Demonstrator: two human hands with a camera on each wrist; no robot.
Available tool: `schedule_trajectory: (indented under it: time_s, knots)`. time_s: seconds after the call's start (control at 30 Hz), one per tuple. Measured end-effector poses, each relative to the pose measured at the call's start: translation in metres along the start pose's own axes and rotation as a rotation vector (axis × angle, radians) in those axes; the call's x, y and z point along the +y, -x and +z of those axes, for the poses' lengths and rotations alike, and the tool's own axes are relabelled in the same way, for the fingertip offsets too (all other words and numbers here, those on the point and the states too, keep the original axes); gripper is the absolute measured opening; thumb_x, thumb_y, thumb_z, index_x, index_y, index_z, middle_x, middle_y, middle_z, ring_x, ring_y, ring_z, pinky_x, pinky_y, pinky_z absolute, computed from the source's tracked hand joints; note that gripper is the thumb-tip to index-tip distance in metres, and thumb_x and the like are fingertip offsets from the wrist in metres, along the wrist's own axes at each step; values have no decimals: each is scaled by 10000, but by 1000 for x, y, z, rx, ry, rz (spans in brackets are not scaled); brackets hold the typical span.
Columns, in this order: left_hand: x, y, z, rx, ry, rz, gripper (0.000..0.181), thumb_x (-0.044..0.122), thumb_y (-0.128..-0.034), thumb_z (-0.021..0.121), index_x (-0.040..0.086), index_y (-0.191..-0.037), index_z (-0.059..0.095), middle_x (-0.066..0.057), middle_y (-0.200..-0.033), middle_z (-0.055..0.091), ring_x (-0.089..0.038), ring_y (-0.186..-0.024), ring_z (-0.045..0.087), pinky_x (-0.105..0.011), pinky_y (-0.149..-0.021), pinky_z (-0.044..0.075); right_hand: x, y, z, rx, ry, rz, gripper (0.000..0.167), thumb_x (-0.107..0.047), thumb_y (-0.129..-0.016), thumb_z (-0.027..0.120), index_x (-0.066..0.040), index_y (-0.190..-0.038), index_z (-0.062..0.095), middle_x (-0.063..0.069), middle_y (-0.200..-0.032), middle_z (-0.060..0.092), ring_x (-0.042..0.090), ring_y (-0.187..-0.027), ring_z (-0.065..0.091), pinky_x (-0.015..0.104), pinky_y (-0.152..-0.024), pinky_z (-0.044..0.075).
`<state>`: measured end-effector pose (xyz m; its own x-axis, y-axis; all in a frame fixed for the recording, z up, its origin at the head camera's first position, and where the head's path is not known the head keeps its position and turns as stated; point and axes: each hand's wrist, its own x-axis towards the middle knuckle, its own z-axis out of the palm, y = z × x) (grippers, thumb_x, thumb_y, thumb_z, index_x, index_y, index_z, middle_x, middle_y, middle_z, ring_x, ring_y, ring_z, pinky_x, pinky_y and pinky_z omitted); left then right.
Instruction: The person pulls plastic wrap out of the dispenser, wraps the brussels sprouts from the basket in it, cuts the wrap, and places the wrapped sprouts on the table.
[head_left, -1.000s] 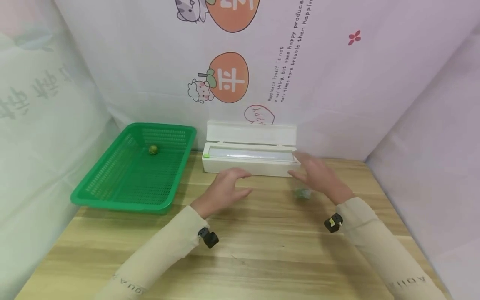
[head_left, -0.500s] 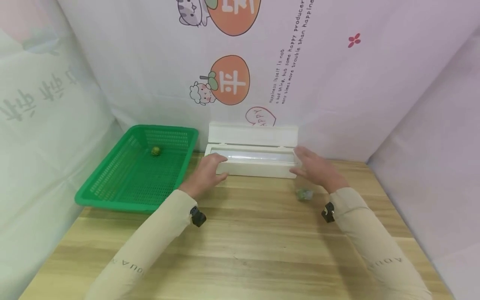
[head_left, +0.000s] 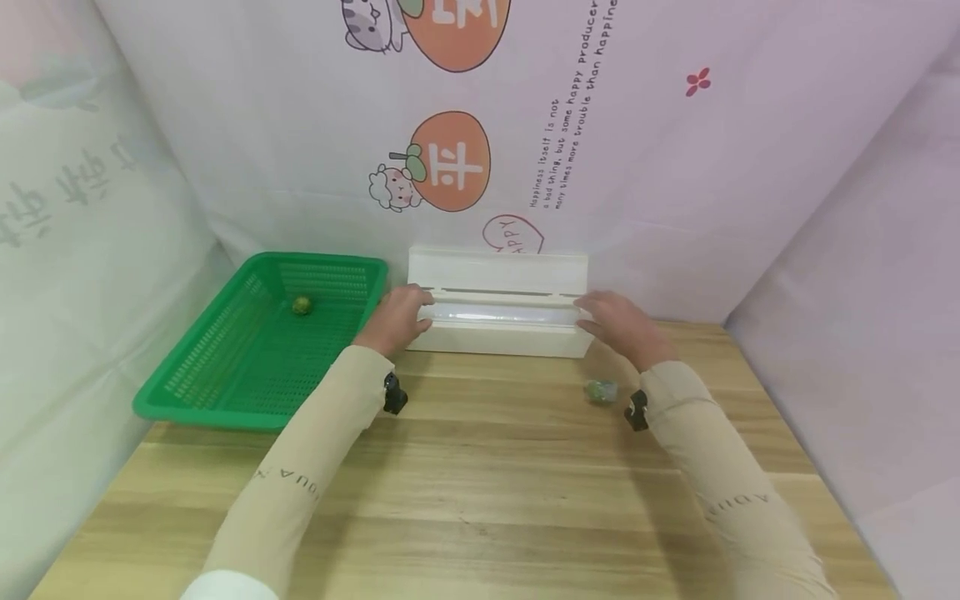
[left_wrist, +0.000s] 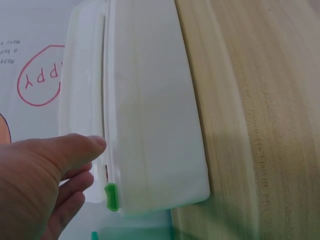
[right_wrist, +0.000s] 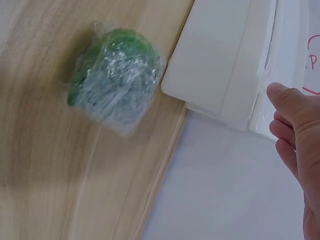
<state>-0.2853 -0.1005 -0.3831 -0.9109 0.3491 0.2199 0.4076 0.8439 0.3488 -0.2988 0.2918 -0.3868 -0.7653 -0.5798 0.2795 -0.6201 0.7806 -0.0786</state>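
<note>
A long white cling film dispenser (head_left: 498, 340) stands against the back wall, its lid (head_left: 498, 271) raised. A clear roll of film (head_left: 495, 313) shows inside. My left hand (head_left: 396, 321) holds the dispenser's left end, thumb and fingers curled about it. In the left wrist view its thumb lies near the slot, above a green slider (left_wrist: 112, 197). My right hand (head_left: 626, 327) holds the opposite end in the same way. Its fingertips are partly hidden in the head view. A small green item in clear wrap (right_wrist: 117, 80) lies on the table by my right hand.
A green plastic basket (head_left: 217, 415) stands at the left, beside my left hand, with a small round yellow-green item (head_left: 302, 305) inside. Printed cloth walls (head_left: 637, 192) enclose the wooden table (head_left: 487, 467) at the back and both sides.
My left hand has moved left and forward from in front of the dispenser to its left end. My right hand has shifted only slightly, staying at the right end. The wrapped item has stayed put.
</note>
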Motion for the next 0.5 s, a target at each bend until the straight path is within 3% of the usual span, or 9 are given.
schedule_trajectory:
  time_s: [0.2,0.5]
  knots:
    - [-3,-9,1,-61,-35,5,306,72,-975,751,-12,-1269,730,-190,-1342,719,-340,-1281,676,-439,-1095,575,-7,-12,3,-28,31,-40,320,-20,-951,737,78,-1252,687,277,-1261,710,448,-1200,672,557,-1111,534]
    - [-4,-17,2,-119,-60,45,236,59,-1007,702,1,-1230,756,-170,-1275,753,-303,-1197,714,-421,-1032,608,-9,-19,7,-81,7,-24,299,-15,-988,669,43,-1281,688,261,-1326,695,437,-1256,658,553,-1139,517]
